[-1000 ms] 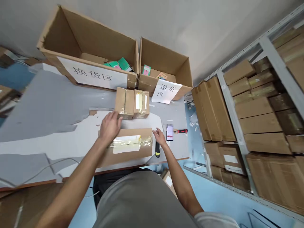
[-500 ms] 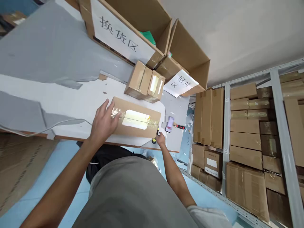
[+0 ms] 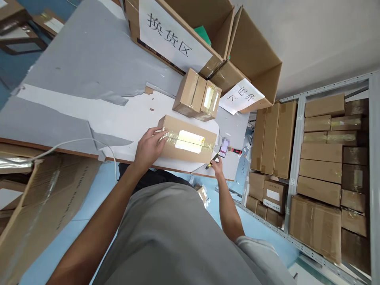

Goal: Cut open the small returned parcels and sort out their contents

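At the left of the frame, the worktop [image 3: 74,75] wears a torn, matte grey skin over smooth white. The left hand [image 3: 149,147], fingers loosely spread, rests on the left end of an oblong cardboard carton [image 3: 189,139] lying mid-frame, its top carrying a white label and glossy, crinkled tape. Two blocky little boxes [image 3: 191,94] stand just above it. Farther right, the right hand [image 3: 217,164] grips a slim black-and-yellow cutter [image 3: 208,165] near a flat phone [image 3: 223,150].

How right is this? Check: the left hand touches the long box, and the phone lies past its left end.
Wrong end: in the head view, the left hand touches the long box, but the phone lies past its right end.
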The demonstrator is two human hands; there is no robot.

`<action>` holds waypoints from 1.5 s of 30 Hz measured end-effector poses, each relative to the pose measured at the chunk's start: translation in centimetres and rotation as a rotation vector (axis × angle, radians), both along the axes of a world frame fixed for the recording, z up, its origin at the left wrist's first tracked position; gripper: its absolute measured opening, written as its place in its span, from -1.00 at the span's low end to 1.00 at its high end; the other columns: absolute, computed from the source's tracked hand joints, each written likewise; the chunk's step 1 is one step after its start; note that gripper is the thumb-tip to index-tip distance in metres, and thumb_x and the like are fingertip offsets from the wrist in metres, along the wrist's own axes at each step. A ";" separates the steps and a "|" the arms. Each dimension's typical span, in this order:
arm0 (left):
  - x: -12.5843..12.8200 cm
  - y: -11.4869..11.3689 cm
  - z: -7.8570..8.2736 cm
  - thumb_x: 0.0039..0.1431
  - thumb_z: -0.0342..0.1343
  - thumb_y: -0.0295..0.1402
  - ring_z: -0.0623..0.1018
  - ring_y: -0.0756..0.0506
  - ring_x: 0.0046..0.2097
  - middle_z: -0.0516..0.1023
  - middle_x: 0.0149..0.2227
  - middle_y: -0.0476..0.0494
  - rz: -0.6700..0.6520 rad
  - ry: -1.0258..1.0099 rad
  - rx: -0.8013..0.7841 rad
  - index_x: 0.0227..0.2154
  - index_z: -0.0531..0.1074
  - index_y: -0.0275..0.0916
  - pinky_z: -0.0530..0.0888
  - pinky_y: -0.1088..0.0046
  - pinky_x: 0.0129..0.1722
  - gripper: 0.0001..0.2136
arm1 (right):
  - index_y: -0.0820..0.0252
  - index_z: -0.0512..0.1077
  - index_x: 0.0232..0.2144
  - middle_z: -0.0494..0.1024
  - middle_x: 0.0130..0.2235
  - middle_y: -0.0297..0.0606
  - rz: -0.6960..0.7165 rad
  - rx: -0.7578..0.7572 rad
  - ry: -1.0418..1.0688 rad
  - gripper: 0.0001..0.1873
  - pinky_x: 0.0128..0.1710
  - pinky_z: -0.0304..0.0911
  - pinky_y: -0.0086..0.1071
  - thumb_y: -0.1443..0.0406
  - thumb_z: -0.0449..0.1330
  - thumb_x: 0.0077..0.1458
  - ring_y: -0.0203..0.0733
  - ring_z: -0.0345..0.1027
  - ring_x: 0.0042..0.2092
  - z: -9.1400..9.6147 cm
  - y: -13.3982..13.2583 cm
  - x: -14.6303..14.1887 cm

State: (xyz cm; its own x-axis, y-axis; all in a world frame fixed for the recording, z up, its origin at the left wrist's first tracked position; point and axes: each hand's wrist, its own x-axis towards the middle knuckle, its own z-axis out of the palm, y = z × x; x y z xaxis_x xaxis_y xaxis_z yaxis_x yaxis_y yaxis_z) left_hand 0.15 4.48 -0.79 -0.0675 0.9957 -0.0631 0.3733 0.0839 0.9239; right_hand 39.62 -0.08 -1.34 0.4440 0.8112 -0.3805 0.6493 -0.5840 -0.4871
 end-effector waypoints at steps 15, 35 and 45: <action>-3.0 2.8 -2.4 0.30 0.41 -0.24 0.72 -0.28 0.20 0.53 0.33 -0.28 -0.208 -0.295 -0.207 0.24 0.77 -0.13 0.77 0.06 0.31 -0.54 | 0.01 0.58 0.39 0.83 0.04 -0.23 0.751 -0.052 0.091 -0.48 0.10 0.61 -0.21 -0.07 0.15 0.67 0.04 0.76 0.00 11.8 7.4 -12.6; -3.3 3.5 -2.5 0.23 0.41 -0.28 0.73 -0.30 0.19 0.53 0.36 -0.33 -0.242 -0.396 -0.263 0.18 0.78 -0.16 0.80 0.00 0.24 -0.55 | -0.14 0.19 0.74 0.70 0.33 -0.09 1.215 -0.519 -0.509 -0.38 0.07 0.42 -0.22 0.09 -0.13 0.81 0.14 0.65 0.25 16.1 11.4 -21.1; -3.2 3.6 -2.5 0.22 0.49 -0.21 0.73 -0.30 0.21 0.53 0.36 -0.30 -0.222 -0.388 -0.274 0.20 0.77 -0.14 0.80 0.03 0.25 -0.52 | -0.12 0.21 0.69 0.68 0.31 0.00 1.328 -0.528 -0.605 -0.41 0.06 0.47 -0.16 0.22 -0.12 0.78 0.13 0.71 0.17 17.0 12.1 -22.4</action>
State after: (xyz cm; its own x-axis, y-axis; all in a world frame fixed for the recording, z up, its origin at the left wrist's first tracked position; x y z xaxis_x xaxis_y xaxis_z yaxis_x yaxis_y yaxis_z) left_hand -3.06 8.08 -3.29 0.2229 0.9269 -0.3020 0.0444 0.2999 0.9530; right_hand 17.22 11.99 15.68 -0.2728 0.5691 -0.7757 0.8387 0.5356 0.0980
